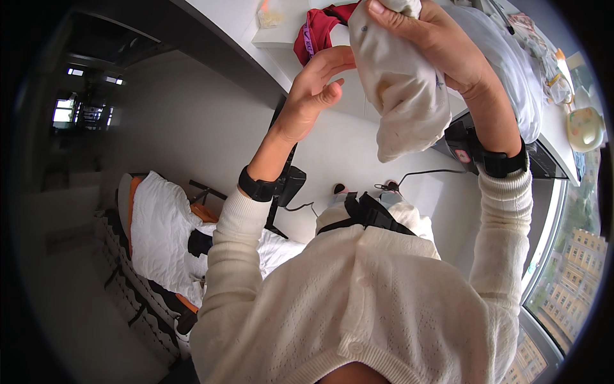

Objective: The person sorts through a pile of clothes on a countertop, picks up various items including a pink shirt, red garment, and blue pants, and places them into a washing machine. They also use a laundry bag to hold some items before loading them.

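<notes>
My right hand (431, 43) grips a white cloth item (403, 91), thumb on its near face. The cloth hangs in folds and carries small dark printed motifs and a yellowish-brown patch. To its left, my left hand (316, 86) is raised with thumb and fingers apart. Its fingertips reach the cloth's left edge; whether they touch it I cannot tell. Behind the hands, a red garment (319, 31) with a lilac Nike band lies on a white surface.
A white translucent bag (508, 72) and a cream container (585, 129) are on the right-hand counter (559, 153), beside a window. Below it stands a dark appliance (537, 156). A black cable (431, 172) runs near my feet. White bedding (160, 230) covers a chair-like frame at left.
</notes>
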Demonstrator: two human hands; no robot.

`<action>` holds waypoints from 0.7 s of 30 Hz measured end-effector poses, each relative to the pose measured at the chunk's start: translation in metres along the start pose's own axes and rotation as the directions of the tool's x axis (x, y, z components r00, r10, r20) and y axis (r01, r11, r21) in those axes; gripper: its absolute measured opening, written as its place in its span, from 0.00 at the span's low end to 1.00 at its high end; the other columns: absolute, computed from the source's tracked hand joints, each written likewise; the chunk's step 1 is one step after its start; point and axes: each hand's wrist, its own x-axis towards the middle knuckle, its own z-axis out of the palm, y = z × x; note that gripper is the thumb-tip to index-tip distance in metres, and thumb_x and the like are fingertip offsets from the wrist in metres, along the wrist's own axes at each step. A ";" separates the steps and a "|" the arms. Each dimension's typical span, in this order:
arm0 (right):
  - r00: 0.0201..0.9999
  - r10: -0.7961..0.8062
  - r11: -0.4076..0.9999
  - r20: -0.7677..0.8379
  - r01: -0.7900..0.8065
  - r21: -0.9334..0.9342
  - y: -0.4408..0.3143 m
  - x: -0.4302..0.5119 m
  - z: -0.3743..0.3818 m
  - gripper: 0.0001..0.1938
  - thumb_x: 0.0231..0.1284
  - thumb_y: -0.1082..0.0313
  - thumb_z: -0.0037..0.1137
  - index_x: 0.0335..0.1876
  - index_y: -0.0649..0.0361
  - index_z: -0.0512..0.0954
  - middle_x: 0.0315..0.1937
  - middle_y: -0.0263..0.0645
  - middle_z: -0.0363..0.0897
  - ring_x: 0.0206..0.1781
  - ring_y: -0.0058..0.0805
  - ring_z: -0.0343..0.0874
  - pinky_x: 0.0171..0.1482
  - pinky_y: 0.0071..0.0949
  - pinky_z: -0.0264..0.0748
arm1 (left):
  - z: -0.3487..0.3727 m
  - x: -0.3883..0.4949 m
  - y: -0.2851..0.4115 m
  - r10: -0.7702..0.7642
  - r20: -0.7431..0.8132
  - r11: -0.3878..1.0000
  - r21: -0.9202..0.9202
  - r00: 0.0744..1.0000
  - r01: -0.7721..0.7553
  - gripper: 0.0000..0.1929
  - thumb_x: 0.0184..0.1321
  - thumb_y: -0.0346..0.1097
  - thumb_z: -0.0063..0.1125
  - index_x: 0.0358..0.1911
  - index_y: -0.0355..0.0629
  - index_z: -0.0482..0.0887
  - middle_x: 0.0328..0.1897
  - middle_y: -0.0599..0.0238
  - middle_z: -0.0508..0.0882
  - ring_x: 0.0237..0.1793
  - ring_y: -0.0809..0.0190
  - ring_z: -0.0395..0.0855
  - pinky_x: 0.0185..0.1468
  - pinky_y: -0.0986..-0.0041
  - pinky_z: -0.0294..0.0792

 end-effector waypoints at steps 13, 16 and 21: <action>0.916 -0.050 0.961 -0.397 0.153 0.232 -0.018 -0.022 -0.042 0.11 0.68 0.58 0.55 0.42 0.58 0.80 0.34 0.31 0.83 0.33 0.20 0.82 0.38 0.19 0.81 | 0.014 -0.030 -0.040 -0.124 0.006 0.985 0.119 0.992 0.123 0.18 0.68 0.43 0.55 0.53 0.37 0.74 0.52 0.61 0.80 0.56 0.62 0.76 0.61 0.67 0.66; 0.954 -0.069 0.987 -0.292 0.107 0.117 -0.008 -0.021 -0.030 0.10 0.68 0.61 0.56 0.45 0.58 0.80 0.33 0.28 0.82 0.35 0.17 0.80 0.40 0.18 0.78 | 0.029 -0.012 -0.040 0.001 -0.066 0.996 0.094 0.998 0.005 0.31 0.64 0.52 0.59 0.63 0.41 0.65 0.62 0.58 0.73 0.64 0.60 0.69 0.66 0.63 0.62; 0.978 -0.205 0.857 -0.033 0.163 -0.488 0.010 -0.018 -0.001 0.10 0.66 0.64 0.58 0.36 0.64 0.81 0.24 0.36 0.81 0.28 0.17 0.73 0.35 0.24 0.72 | 0.026 0.013 -0.038 0.155 -0.200 0.988 0.053 0.967 -0.147 0.17 0.63 0.37 0.62 0.50 0.35 0.75 0.47 0.64 0.80 0.51 0.67 0.76 0.54 0.74 0.70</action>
